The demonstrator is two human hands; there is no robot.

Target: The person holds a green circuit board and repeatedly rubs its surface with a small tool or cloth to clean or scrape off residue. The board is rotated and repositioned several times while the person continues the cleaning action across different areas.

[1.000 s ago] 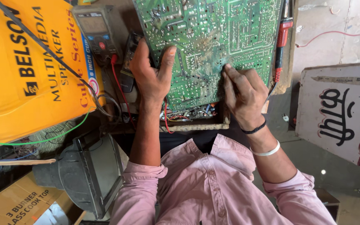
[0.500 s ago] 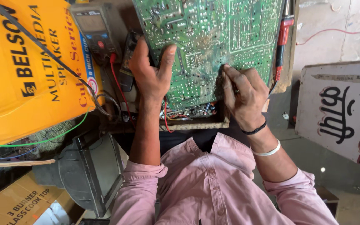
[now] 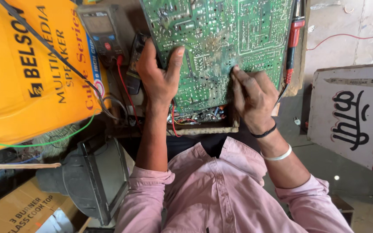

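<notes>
While the left hand point(image 3: 158, 80) grips the left edge of the large green printed circuit board point(image 3: 219, 47), thumb laid over the solder side and fingers wrapped behind it, the right hand point(image 3: 253, 97) presses its fingertips against the board's lower middle, fingers bent and closed on nothing. That board fills the upper centre of the frame, its solder side up, its lower edge resting over a shallow wooden tray point(image 3: 208, 127) of red wires and small parts on the desk. Just left of the left hand lies a grey digital multimeter point(image 3: 102, 32) with a red lead. A big yellow cardboard speaker box point(image 3: 26, 73) takes the upper left. Along the board's right edge runs a red-handled screwdriver point(image 3: 293, 39). At right leans a white painted signboard point(image 3: 355, 112).
</notes>
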